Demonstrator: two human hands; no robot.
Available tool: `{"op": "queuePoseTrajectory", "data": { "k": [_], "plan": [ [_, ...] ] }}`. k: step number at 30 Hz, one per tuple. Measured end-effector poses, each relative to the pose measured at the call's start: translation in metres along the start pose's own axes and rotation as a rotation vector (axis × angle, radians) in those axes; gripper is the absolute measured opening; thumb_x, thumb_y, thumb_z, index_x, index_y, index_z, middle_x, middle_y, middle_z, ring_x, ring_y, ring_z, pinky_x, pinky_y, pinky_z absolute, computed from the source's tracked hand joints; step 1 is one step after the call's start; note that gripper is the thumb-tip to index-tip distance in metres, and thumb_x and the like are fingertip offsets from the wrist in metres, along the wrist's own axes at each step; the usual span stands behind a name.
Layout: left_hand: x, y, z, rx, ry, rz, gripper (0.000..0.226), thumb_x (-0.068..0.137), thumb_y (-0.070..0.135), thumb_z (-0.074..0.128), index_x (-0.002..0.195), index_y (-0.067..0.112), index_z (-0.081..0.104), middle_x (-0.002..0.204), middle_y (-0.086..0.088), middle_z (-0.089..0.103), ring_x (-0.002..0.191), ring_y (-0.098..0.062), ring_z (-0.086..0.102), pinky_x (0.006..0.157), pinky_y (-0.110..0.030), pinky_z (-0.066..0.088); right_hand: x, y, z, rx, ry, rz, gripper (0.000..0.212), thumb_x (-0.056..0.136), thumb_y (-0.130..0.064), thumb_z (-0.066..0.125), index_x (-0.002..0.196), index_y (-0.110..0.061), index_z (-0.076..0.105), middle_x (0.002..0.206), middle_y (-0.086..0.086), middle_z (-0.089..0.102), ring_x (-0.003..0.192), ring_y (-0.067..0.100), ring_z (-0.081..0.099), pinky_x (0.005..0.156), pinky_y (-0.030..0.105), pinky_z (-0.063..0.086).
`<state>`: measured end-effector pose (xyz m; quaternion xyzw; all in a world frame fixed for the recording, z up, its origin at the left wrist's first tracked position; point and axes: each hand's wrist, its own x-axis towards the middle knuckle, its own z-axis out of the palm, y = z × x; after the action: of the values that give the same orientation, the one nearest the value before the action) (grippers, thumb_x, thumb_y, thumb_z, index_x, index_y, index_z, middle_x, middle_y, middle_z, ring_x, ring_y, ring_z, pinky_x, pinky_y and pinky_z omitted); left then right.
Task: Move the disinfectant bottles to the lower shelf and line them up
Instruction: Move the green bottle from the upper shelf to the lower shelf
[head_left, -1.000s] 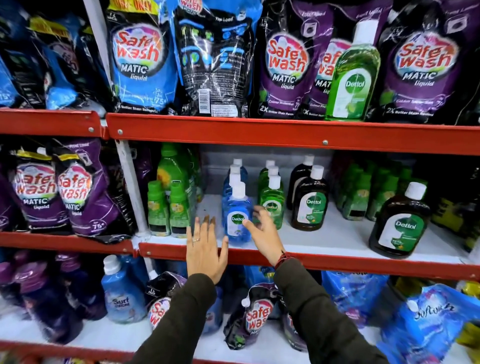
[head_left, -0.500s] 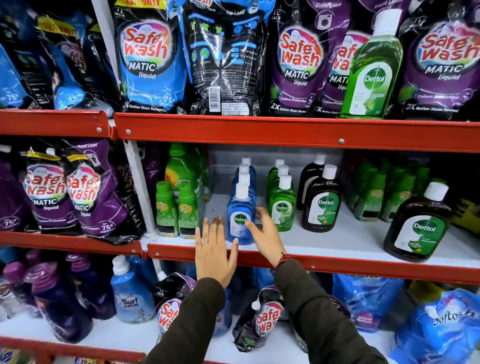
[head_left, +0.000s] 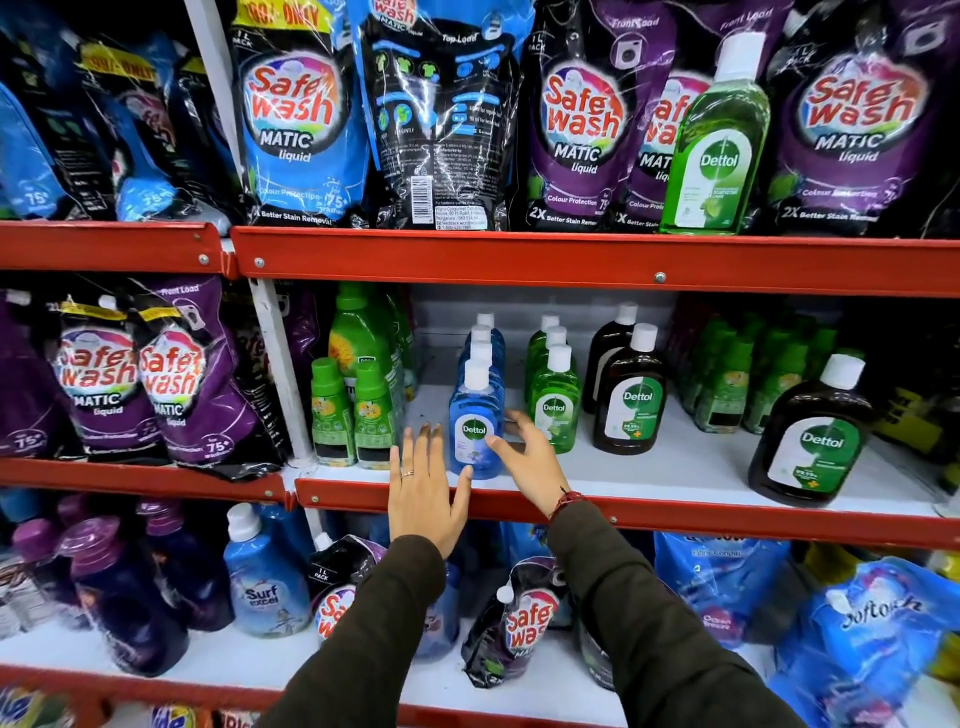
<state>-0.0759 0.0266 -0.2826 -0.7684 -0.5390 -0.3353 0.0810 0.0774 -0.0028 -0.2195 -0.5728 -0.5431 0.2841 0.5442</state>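
A row of blue Dettol bottles (head_left: 475, 415) stands front to back on the middle shelf (head_left: 675, 470). My left hand (head_left: 423, 488) is flat and open just left of the front blue bottle, thumb touching its base. My right hand (head_left: 530, 457) is open at the bottle's right side, thumb on its label. Beside them stand a row of green Dettol bottles (head_left: 555, 405), two brown Dettol bottles (head_left: 631, 400), and a larger brown Dettol bottle (head_left: 810, 436) at the right. One tall green Dettol bottle (head_left: 719, 140) stands on the upper shelf among pouches.
Safewash pouches (head_left: 296, 119) fill the upper shelf and the middle shelf's left bay. Small green bottles (head_left: 348, 410) stand left of the blue row. More green bottles (head_left: 727, 374) sit at the back right. Red shelf edges (head_left: 571, 260) jut forward. Detergent bottles and pouches crowd the bottom shelf.
Both hands stay around the front blue bottle with little movement. The camera has shifted, so the shelves sit slightly further right in view.
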Motion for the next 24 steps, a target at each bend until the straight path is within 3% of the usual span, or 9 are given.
{"op": "queuePoseTrajectory", "data": {
  "k": [2, 6, 10, 17, 24],
  "plan": [
    [-0.002, 0.003, -0.004, -0.041, 0.013, -0.017, 0.076, 0.101, 0.054, 0.023, 0.153, 0.001, 0.038, 0.159, -0.023, 0.043, 0.153, -0.037, 0.030, 0.125, -0.046, 0.011, -0.008, -0.002, -0.007, -0.011, 0.038, -0.043, 0.046, 0.095, -0.009, 0.061, 0.139, -0.009, 0.049, 0.128, 0.000, 0.060, 0.120, 0.010, 0.055, 0.094, 0.015, 0.047],
    [-0.005, 0.021, -0.015, -0.099, 0.070, 0.011, 0.074, 0.102, 0.052, 0.025, 0.160, 0.007, 0.024, 0.167, -0.017, 0.028, 0.158, -0.034, 0.014, 0.128, -0.053, 0.014, -0.025, -0.006, -0.027, -0.136, 0.198, -0.199, 0.031, 0.097, -0.016, 0.056, 0.128, -0.018, 0.057, 0.124, -0.001, 0.063, 0.113, 0.017, 0.061, 0.101, 0.035, 0.052],
    [0.004, 0.055, -0.035, -0.171, 0.152, 0.104, 0.071, 0.104, 0.050, 0.026, 0.162, 0.011, 0.017, 0.172, -0.010, 0.014, 0.160, -0.030, 0.002, 0.129, -0.052, 0.007, -0.037, -0.026, -0.052, -0.319, 0.361, -0.370, 0.026, 0.098, -0.023, 0.050, 0.123, -0.024, 0.057, 0.122, -0.004, 0.061, 0.114, 0.017, 0.057, 0.098, 0.037, 0.050],
    [0.047, 0.125, -0.087, -0.242, 0.352, 0.209, 0.069, 0.106, 0.045, 0.036, 0.162, 0.011, 0.015, 0.172, -0.012, 0.011, 0.160, -0.032, -0.004, 0.129, -0.047, -0.006, -0.043, -0.088, -0.109, -0.545, 0.577, -0.607, 0.026, 0.096, -0.022, 0.053, 0.122, -0.021, 0.059, 0.121, 0.001, 0.059, 0.113, 0.022, 0.053, 0.098, 0.039, 0.044],
    [0.106, 0.171, -0.134, -0.148, 0.497, 0.290, 0.071, 0.105, 0.044, 0.038, 0.162, 0.008, 0.016, 0.172, -0.012, 0.010, 0.160, -0.033, 0.002, 0.129, -0.048, -0.008, -0.028, -0.151, -0.163, -0.548, 0.801, -0.701, 0.030, 0.093, -0.028, 0.059, 0.123, -0.025, 0.060, 0.126, 0.000, 0.055, 0.119, 0.021, 0.049, 0.099, 0.035, 0.037]
  ]
}}
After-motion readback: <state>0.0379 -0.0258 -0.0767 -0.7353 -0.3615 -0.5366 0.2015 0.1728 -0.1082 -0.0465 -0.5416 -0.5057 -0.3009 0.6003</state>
